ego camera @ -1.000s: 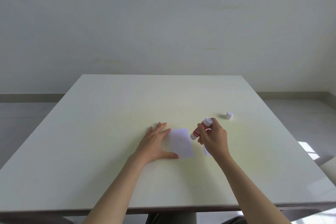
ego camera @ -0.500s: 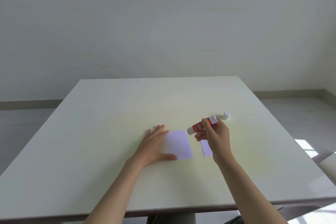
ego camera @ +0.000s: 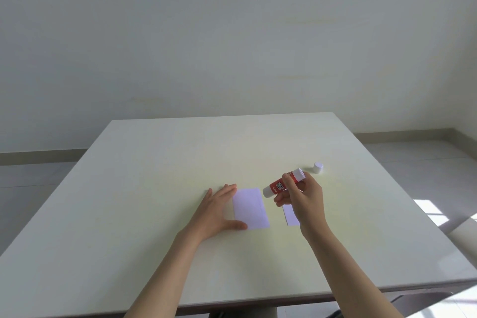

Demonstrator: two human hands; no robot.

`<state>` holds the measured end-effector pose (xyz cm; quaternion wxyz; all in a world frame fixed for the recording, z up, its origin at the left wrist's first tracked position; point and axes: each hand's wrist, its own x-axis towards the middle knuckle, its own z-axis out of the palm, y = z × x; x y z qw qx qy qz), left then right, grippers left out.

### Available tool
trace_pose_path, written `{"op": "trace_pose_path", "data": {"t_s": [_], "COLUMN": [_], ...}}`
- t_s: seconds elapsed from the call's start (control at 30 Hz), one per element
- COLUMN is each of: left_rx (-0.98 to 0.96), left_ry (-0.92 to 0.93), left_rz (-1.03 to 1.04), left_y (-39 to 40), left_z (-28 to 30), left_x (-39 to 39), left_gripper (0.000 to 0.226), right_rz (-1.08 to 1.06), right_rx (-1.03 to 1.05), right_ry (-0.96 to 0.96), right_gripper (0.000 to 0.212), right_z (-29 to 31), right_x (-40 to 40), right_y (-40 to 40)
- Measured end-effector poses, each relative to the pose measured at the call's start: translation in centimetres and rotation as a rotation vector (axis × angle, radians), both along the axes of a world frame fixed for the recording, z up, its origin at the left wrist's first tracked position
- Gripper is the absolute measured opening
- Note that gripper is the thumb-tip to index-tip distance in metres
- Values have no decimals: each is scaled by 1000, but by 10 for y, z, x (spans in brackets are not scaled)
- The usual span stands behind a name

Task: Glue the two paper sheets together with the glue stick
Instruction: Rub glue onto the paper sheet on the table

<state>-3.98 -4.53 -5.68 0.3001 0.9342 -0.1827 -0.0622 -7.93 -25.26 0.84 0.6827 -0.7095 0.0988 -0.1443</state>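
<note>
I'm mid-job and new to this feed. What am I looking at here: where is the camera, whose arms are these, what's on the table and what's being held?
There is no machine here: a person works with two bare hands, and the single camera sits on their head, looking forward and down. So the arms coming up from the bottom edge are the wearer's own.

The left hand lies flat on the white table, pinning the left edge of the larger paper sheet. The right hand holds a red-and-white glue stick above the table, tilted, its lower end pointing toward that sheet. A second paper sheet lies partly hidden under the right hand. The small white cap stands apart on the table, beyond the right hand. The sheets are not yet joined.
</note>
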Motion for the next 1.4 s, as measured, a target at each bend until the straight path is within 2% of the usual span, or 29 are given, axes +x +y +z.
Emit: {"op": "trace_pose_path", "data": {"t_s": [0.17, 0.27, 0.33, 0.4, 0.47, 0.53, 0.63, 0.7, 0.83, 1.17, 1.27, 1.33, 1.4], "left_rx": [-43, -143, -214, -319, -459, -588, -760, -895, -1070, -1122, -1130, -1140, -1109], "left_ry": [20, 40, 21, -24, -70, -75, -14, 44, 91, 48, 13, -13, -68], "left_rz": [7, 28, 53, 97, 153, 173, 183, 205, 208, 417, 409, 374, 339], "left_y": [1, 1, -1, -6, -17, -32, -54, -62, -63, -67, -64, -56, -42], "left_z": [1, 5, 11, 17, 25, 32, 36, 36, 34, 28, 32, 40, 47], "left_x": [0, 0, -1, -2, -8, -15, -27, -33, -38, -33, -29, -24, -16], "left_gripper": [102, 99, 93, 82, 66, 49, 33, 32, 29, 14, 13, 8, 12], "right_rz": [-4, 6, 21, 38, 39, 57, 119, 139, 187, 248, 237, 198, 149], "right_rx": [17, 97, 248, 521, 822, 1032, 1186, 1242, 1133, 969, 800, 647, 510], "right_ry": [0, 21, 54, 94, 149, 205, 273, 290, 341, 377, 382, 353, 304], "right_gripper": [20, 22, 20, 13, 15, 17, 15, 18, 23, 23, 25, 19, 11], "right_z": [3, 5, 7, 9, 9, 7, 4, 3, 3, -6, -11, -12, -11], "right_x": [-2, -2, -2, -2, -3, -5, -8, -9, -10, -14, -15, -14, -9], "right_y": [1, 0, 0, 2, 9, 17, 30, 35, 39, 50, 47, 38, 22]}}
